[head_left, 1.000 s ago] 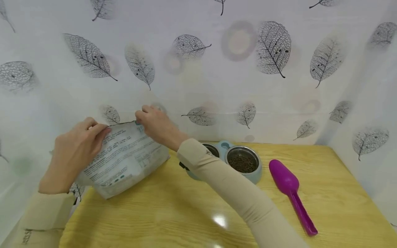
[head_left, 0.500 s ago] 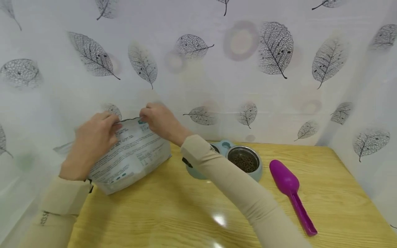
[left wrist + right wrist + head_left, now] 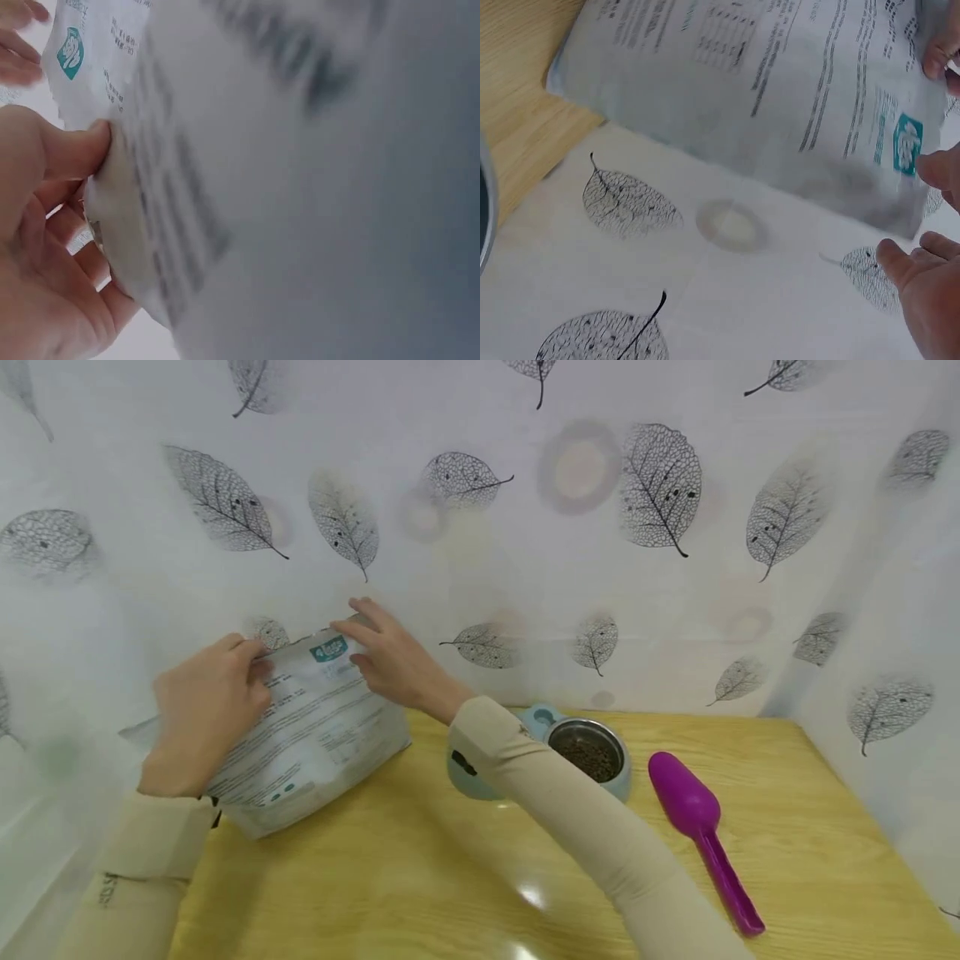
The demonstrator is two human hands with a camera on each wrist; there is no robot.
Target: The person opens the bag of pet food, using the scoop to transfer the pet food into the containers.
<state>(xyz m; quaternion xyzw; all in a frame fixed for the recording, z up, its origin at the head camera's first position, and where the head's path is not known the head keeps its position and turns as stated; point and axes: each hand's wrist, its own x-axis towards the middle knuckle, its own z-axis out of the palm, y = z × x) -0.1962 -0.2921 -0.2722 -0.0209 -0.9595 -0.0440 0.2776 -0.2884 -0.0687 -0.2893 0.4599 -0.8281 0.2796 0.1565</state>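
A white plastic bag (image 3: 322, 735) with printed text and a teal logo stands tilted at the table's left. My left hand (image 3: 206, 710) pinches its top edge, and in the left wrist view the thumb (image 3: 90, 146) lies on the front with the fingers behind. My right hand (image 3: 397, 660) is at the bag's upper right corner, fingers spread and fairly straight beside the logo. The right wrist view shows these fingers (image 3: 930, 281) just off the corner. What the bag holds is hidden.
Right of the bag stands a pale blue double pet bowl (image 3: 480, 785), its left bowl behind my right sleeve. Brown kibble (image 3: 588, 758) lies in the right steel bowl. A purple scoop (image 3: 686, 797) rests farther right. A leaf-print curtain (image 3: 480, 552) hangs behind the table.
My right hand has loosened its pinch on the top edge and spread its fingers. The bag's upper right corner now stands up, showing the logo. My left hand has shifted right along the edge.
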